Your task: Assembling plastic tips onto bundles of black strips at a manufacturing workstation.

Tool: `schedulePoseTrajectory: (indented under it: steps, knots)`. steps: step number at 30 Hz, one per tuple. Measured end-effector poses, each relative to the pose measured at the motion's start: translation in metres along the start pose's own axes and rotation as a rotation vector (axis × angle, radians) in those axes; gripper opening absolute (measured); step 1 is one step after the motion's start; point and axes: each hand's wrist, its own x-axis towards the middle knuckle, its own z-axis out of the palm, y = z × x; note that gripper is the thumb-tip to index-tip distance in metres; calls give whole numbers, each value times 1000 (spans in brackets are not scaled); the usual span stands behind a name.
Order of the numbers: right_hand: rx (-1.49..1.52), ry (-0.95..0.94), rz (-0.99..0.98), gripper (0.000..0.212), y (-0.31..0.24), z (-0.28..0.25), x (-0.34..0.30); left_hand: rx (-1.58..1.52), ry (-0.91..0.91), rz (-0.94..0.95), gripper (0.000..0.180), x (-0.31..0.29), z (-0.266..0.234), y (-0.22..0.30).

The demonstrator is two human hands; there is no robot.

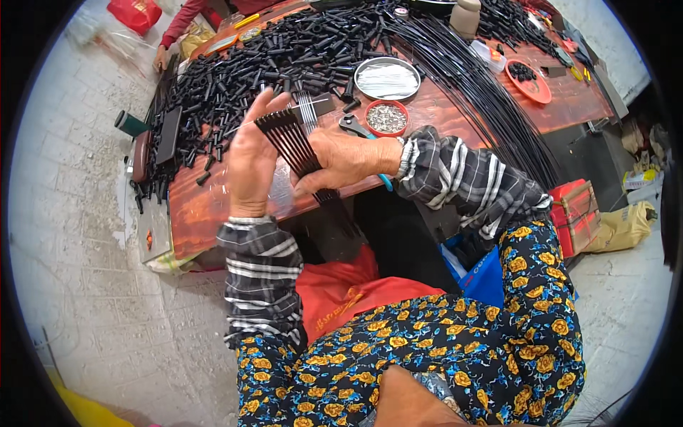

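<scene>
Bright even daylight, soft shadows, faint glare on the metal dish [387, 78], fisheye bending and black corners

Your left hand [250, 165] & right hand [346, 158] both grip a fanned bundle of thin black metal rods [293, 142], held over the reddish-brown wooden table [213, 203]. Just beyond: small red round dish of silvery bits [386, 117], round silver metal plate [387, 78], heap of short black plastic tubes [249, 67], sheaf of long black wires [484, 92]. Another person's hand [159, 59] shows at far left corner.
</scene>
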Motion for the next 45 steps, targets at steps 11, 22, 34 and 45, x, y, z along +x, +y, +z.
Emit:
schedulePoseTrajectory:
  steps: [11, 22, 34, 45]
  knots:
    - [-169, -67, -473, 23, -1, 26, 3, 1647, -145, 251, 57, -14, -32, -92]
    - [-247, -434, -180, 56, -10, -21, -9, 1822, -60, 230, 65, -16, -30, -89]
    - [-669, 141, 450, 15, 158, -133, -44, 1744, -96, 163, 73, -13, -14, -84]
    - [-444, 223, 645, 12, 112, -150, -28, 1755, -86, 141, 73, -10, -6, -79]
